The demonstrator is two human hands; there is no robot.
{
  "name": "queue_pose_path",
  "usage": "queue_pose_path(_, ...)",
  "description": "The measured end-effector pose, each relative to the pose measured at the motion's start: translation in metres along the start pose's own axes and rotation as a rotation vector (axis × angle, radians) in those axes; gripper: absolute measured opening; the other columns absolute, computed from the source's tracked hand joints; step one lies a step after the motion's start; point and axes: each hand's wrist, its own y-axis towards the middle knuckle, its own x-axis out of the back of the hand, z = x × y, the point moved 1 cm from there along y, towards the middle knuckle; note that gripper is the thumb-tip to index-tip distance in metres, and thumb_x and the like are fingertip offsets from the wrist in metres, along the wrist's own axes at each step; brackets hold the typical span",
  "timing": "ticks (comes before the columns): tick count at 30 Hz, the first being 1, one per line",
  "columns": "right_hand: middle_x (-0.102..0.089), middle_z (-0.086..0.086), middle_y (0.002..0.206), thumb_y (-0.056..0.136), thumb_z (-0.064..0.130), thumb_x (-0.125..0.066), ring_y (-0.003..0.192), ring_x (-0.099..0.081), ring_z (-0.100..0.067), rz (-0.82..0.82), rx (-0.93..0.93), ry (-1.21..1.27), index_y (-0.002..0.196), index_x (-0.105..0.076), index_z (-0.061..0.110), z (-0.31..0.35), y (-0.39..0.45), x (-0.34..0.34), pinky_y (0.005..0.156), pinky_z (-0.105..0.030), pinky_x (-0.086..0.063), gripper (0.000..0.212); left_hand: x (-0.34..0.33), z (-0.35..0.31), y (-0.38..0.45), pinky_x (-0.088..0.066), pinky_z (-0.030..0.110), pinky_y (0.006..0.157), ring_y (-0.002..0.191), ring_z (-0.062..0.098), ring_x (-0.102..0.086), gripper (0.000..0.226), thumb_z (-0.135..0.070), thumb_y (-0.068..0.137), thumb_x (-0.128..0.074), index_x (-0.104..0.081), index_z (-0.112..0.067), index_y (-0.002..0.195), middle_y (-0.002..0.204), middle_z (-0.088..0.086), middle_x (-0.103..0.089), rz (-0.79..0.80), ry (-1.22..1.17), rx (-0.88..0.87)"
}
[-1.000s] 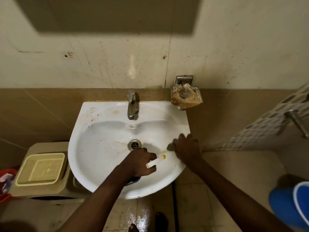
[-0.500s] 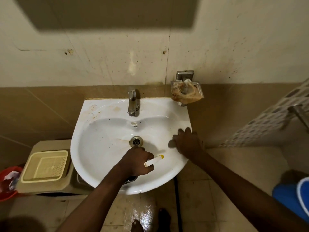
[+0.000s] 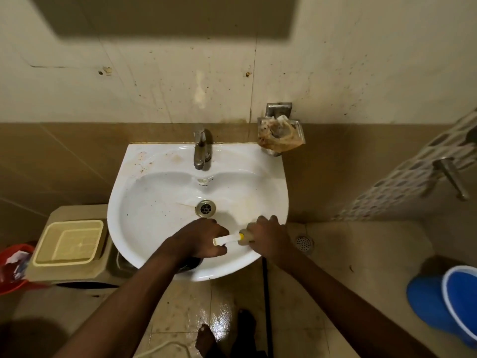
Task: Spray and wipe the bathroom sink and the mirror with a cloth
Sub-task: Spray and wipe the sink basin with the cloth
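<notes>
The white sink point(image 3: 124, 202) hangs on the wall, with brown stains on its back ledge and specks in the bowl around the drain point(image 3: 205, 208). My left hand point(image 3: 198, 239) is over the front of the bowl, closed on a spray bottle whose white nozzle point(image 3: 228, 239) with a yellow tip points right. The bottle's dark body shows under that hand. My right hand point(image 3: 268, 236) presses a greyish cloth point(image 3: 244, 241) onto the sink's front right rim, right at the nozzle tip. A dark rectangular shape fills the top of the wall; I cannot tell whether it is the mirror.
A metal tap point(image 3: 201, 148) stands at the back of the sink, with a dirty soap dish point(image 3: 280, 135) on the wall to its right. A beige bin point(image 3: 69, 241) and a red tub point(image 3: 13, 267) sit lower left. A blue bucket point(image 3: 449, 301) is lower right. The floor is wet.
My right hand has slid with the cloth from the right rim toward the front, up against the nozzle. My left hand with the bottle has stayed over the bowl's front.
</notes>
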Motion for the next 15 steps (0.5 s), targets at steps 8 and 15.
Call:
queue_pose_path(8, -0.058, -0.003, 0.116, 0.092, 0.029, -0.049, 0.112, -0.052, -0.024, -0.212, -0.217, 0.026, 0.116, -0.059, 0.018, -0.045, 0.008, 0.024, 0.090, -0.036, -0.044, 0.029, 0.004, -0.042, -0.002, -0.030, 0.029, 0.052, 0.061, 0.019, -0.051, 0.027, -0.037, 0.070, -0.054, -0.040, -0.021, 0.053, 0.053, 0.001, -0.047, 0.009, -0.041, -0.050)
queue_pose_path(15, -0.065, -0.005, 0.098, 0.086, 0.021, -0.060, 0.092, -0.061, -0.027, -0.256, 0.018, -0.121, 0.100, -0.065, 0.012, -0.026, -0.008, 0.016, 0.076, -0.037, -0.046, 0.017, 0.011, -0.032, -0.005, -0.034, 0.029, 0.059, 0.070, 0.020, -0.053, 0.020, -0.033, 0.080, -0.058, -0.049, -0.019, 0.067, 0.062, -0.001, -0.051, 0.016, 0.069, 0.004)
